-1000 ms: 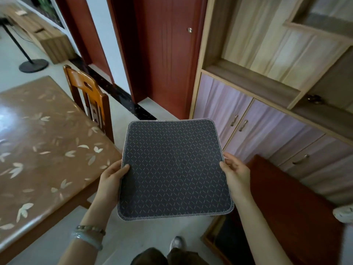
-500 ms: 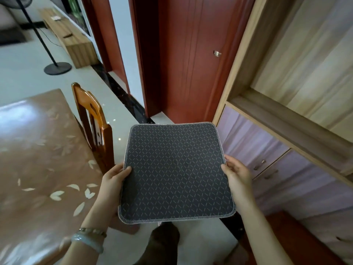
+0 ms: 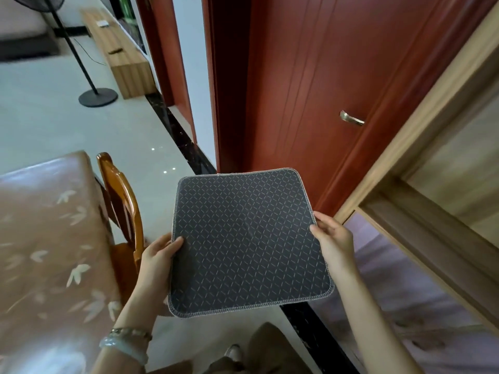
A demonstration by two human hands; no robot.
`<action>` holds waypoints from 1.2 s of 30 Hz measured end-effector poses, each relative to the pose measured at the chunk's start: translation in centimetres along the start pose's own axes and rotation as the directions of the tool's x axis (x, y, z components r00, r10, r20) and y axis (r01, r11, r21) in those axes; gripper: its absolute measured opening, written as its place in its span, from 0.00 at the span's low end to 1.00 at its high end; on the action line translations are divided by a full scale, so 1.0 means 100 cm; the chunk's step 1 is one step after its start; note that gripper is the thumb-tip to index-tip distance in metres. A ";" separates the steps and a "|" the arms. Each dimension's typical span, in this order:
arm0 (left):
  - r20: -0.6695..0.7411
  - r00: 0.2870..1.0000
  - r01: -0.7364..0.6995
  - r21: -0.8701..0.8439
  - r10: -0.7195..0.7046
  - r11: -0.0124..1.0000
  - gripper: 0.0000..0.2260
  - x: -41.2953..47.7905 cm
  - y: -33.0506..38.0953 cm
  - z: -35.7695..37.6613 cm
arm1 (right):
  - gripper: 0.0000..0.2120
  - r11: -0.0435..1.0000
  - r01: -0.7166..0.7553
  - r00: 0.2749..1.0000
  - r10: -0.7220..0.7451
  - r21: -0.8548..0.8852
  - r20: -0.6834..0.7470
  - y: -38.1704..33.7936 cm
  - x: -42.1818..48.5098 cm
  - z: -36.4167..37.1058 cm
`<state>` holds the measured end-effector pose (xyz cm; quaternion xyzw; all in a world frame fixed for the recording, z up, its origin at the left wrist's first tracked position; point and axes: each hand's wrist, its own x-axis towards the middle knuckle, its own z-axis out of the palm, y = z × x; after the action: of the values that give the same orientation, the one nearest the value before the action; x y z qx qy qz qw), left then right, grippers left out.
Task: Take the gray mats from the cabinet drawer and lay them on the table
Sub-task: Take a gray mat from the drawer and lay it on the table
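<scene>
The gray mat [image 3: 249,241] was up in the air, held flat in front of the person, over the pale floor [image 3: 54,125]. The left hand [image 3: 159,255] gripped its left edge, thumb on top and the other fingers hidden under it. The right hand [image 3: 333,238] pinched the right edge, thumb on top too. The mat had a small criss-cross pattern and a light stitched border. The brown table [image 3: 40,238] with leaf shapes was off to the left, apart from the mat, with a wooden chair [image 3: 121,201] just beside it. A red door [image 3: 310,90] stood behind the mat. The wooden cabinet [image 3: 432,238] was on the right. 2 bracelets [image 3: 124,344] sat on the left wrist.
</scene>
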<state>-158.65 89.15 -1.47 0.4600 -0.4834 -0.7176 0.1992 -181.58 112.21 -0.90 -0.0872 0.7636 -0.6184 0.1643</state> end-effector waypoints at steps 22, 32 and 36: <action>-0.346 0.938 -0.075 -0.205 -0.001 0.976 0.09 0.218 0.081 0.097 | 0.17 1.000 0.016 0.933 -0.011 -0.011 0.359 -0.065 0.345 0.152; -0.519 0.855 -0.159 -0.275 -0.008 0.948 0.10 0.248 0.108 0.064 | 0.16 0.998 0.032 0.844 0.001 -0.052 0.536 -0.093 0.387 0.256; -0.593 0.805 -0.213 -0.307 -0.011 0.928 0.09 0.260 0.120 0.026 | 0.16 0.997 0.052 0.796 -0.010 -0.052 0.605 -0.107 0.390 0.319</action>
<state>-175.73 65.99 -2.81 0.5870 -0.2836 -0.6049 0.4573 -207.17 67.51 -1.90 -0.2978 0.6899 -0.5351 0.3861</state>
